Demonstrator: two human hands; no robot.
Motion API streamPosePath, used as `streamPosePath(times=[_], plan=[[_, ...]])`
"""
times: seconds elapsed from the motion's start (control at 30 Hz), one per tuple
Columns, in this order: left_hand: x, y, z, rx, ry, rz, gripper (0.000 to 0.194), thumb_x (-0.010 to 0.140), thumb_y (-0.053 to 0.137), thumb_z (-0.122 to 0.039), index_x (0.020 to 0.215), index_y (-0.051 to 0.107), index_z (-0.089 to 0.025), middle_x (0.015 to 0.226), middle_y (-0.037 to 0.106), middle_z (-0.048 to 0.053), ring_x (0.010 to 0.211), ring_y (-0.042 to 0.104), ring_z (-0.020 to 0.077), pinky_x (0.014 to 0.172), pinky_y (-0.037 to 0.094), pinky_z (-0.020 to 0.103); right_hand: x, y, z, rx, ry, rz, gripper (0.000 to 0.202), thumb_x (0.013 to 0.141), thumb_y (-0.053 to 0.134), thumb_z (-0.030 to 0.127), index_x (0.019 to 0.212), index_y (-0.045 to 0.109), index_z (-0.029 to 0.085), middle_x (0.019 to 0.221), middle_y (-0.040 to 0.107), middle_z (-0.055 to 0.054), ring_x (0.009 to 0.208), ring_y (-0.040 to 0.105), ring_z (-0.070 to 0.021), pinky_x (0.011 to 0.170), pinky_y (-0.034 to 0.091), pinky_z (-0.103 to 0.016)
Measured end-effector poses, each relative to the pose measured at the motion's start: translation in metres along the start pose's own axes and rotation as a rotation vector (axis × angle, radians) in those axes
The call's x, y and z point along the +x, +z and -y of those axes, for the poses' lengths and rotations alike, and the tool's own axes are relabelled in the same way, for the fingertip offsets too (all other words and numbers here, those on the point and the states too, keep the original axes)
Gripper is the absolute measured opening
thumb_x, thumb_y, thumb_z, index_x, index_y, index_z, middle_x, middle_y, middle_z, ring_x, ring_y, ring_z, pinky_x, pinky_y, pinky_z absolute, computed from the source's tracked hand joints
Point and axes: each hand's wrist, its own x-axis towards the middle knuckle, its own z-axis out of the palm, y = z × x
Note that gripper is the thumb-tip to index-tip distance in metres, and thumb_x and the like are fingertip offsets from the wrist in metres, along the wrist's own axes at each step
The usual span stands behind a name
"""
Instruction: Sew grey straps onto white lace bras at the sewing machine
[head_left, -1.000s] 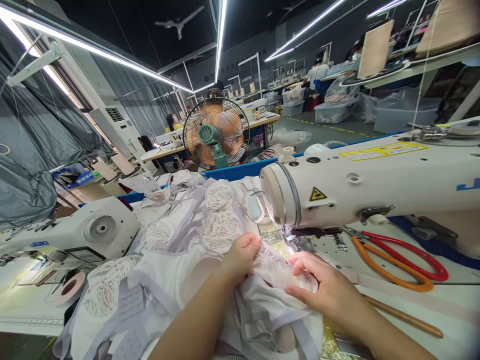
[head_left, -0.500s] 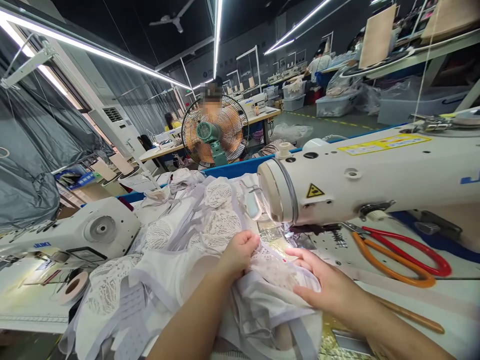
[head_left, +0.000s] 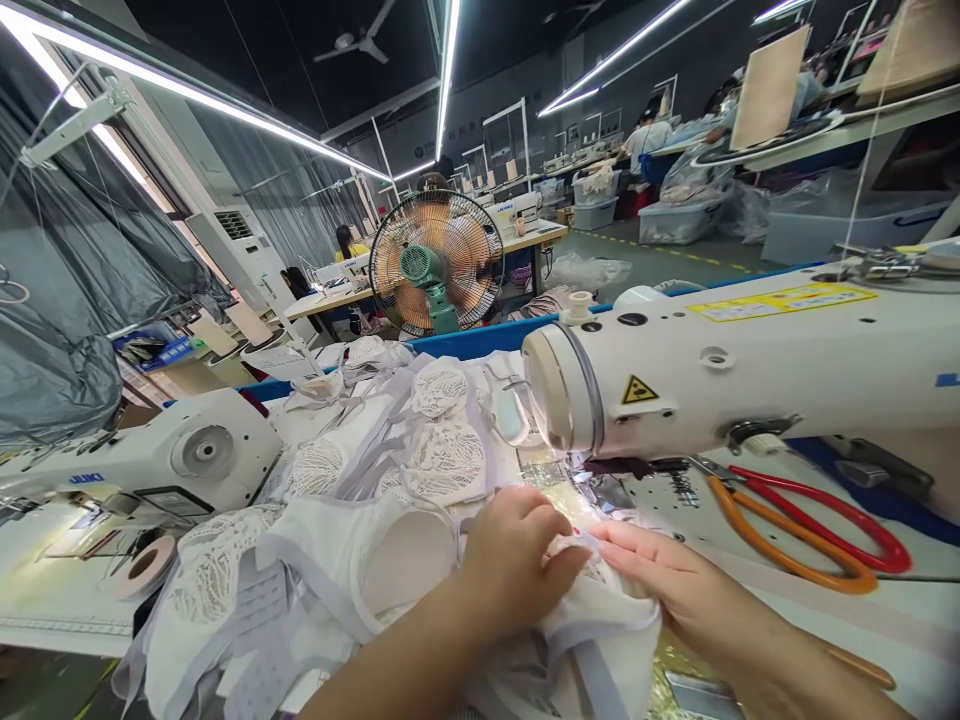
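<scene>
My left hand [head_left: 514, 560] is curled closed on the lace edge of a white bra [head_left: 607, 635] with pale lavender trim. Across from it, my right hand [head_left: 660, 570] grips the same bra, thumb hidden and fingers pressed together along the edge. Both hands meet just in front of the sewing machine head [head_left: 559, 390], apart from its needle area. To the left of my hands lies a heap of similar white lace bras [head_left: 442, 455], one with its moulded cup [head_left: 409, 560] facing up. My left forearm covers part of the heap.
Scissors with red and orange handles [head_left: 795, 540] lie right of the machine. A second sewing machine [head_left: 202, 450] stands left, with a roll of pale tape [head_left: 146, 568] near it. Beyond the table are a large fan [head_left: 427, 265], plastic bins [head_left: 679, 220] and several people at work.
My left hand has moved right, closer to my right hand, and turned over the bra's edge. My right fingers, spread before, have come together on the cloth. The view has shifted slightly.
</scene>
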Motion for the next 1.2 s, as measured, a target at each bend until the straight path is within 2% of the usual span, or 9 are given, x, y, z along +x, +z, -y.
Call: streamPosePath(times=[0.13,0.23,0.33,0.43,0.7,0.8,0.9,1.07,1.2], plan=[[-0.002,0.009,-0.009,0.073,-0.148,0.17,0.031,0.066,0.07,-0.042,0.081,0.057,-0.019,0.084,0.06,0.007,0.08,0.053,0.0226,0.065,0.038,0.032,0.001,-0.003,-0.004,-0.026,-0.026,-0.019,0.039,0.075,0.058,0.055,0.09,0.064,0.019,0.083,0.066,-0.004,0.074,0.059,-0.0197,0.065,0.044,-0.029],[-0.002,0.015,-0.008,0.079,-0.215,0.192,0.016,0.071,0.065,-0.03,0.077,0.056,-0.019,0.082,0.059,0.006,0.079,0.053,0.0215,0.065,0.037,0.031,0.003,-0.004,-0.009,-0.07,-0.049,-0.031,0.042,0.076,0.055,0.058,0.089,0.062,0.019,0.075,0.063,-0.002,0.073,0.058,-0.0209,0.065,0.044,-0.031],[-0.002,0.017,-0.008,0.053,-0.211,0.175,0.003,0.076,0.054,-0.02,0.074,0.054,-0.019,0.079,0.059,0.005,0.078,0.053,0.0198,0.066,0.037,0.03,0.003,-0.005,-0.011,-0.116,-0.061,-0.043,0.04,0.077,0.054,0.058,0.089,0.062,0.02,0.072,0.061,-0.001,0.072,0.057,-0.0207,0.064,0.044,-0.032],[-0.002,0.016,-0.009,0.039,-0.206,0.174,0.009,0.08,0.047,-0.018,0.072,0.052,-0.019,0.079,0.059,0.006,0.078,0.053,0.0193,0.066,0.037,0.03,0.003,-0.005,-0.01,-0.114,-0.058,-0.056,0.039,0.077,0.054,0.056,0.089,0.062,0.02,0.071,0.061,-0.001,0.068,0.055,-0.0185,0.061,0.042,-0.03],[0.001,0.009,-0.015,0.051,-0.252,0.286,0.011,0.08,0.042,-0.017,0.07,0.046,-0.018,0.084,0.059,0.007,0.08,0.051,0.0204,0.066,0.036,0.031,0.007,-0.006,-0.014,-0.22,-0.098,-0.142,0.036,0.078,0.054,0.056,0.077,0.059,0.02,0.065,0.053,0.002,0.06,0.044,-0.0137,0.055,0.035,-0.026],[0.002,0.011,-0.011,0.018,-0.26,0.269,0.011,0.08,0.043,-0.018,0.069,0.046,-0.019,0.081,0.058,0.006,0.079,0.051,0.0197,0.066,0.036,0.031,0.008,-0.007,-0.015,-0.247,-0.108,-0.183,0.038,0.078,0.054,0.057,0.073,0.059,0.02,0.065,0.05,0.002,0.061,0.042,-0.0138,0.056,0.034,-0.026],[0.001,0.012,-0.007,-0.067,-0.27,0.213,0.011,0.079,0.048,-0.02,0.068,0.047,-0.019,0.077,0.057,0.004,0.075,0.051,0.0172,0.066,0.037,0.029,0.007,-0.006,-0.013,-0.149,-0.081,-0.17,0.036,0.076,0.056,0.056,0.073,0.058,0.02,0.064,0.05,0.003,0.059,0.042,-0.0126,0.054,0.033,-0.025],[-0.001,0.014,-0.005,-0.108,-0.335,0.227,0.017,0.074,0.06,-0.034,0.072,0.05,-0.02,0.077,0.055,0.0,0.066,0.048,0.0137,0.058,0.034,0.026,0.006,-0.004,-0.011,-0.025,-0.055,-0.17,0.035,0.074,0.06,0.054,0.073,0.057,0.019,0.06,0.051,0.004,0.053,0.04,-0.0093,0.05,0.03,-0.022],[-0.002,0.014,-0.006,-0.069,-0.339,0.202,0.013,0.073,0.058,-0.03,0.073,0.05,-0.02,0.078,0.054,0.0,0.066,0.047,0.0134,0.058,0.033,0.025,0.006,-0.004,-0.011,-0.026,-0.057,-0.206,0.035,0.072,0.062,0.053,0.072,0.057,0.018,0.058,0.05,0.005,0.051,0.04,-0.0083,0.048,0.029,-0.021]])
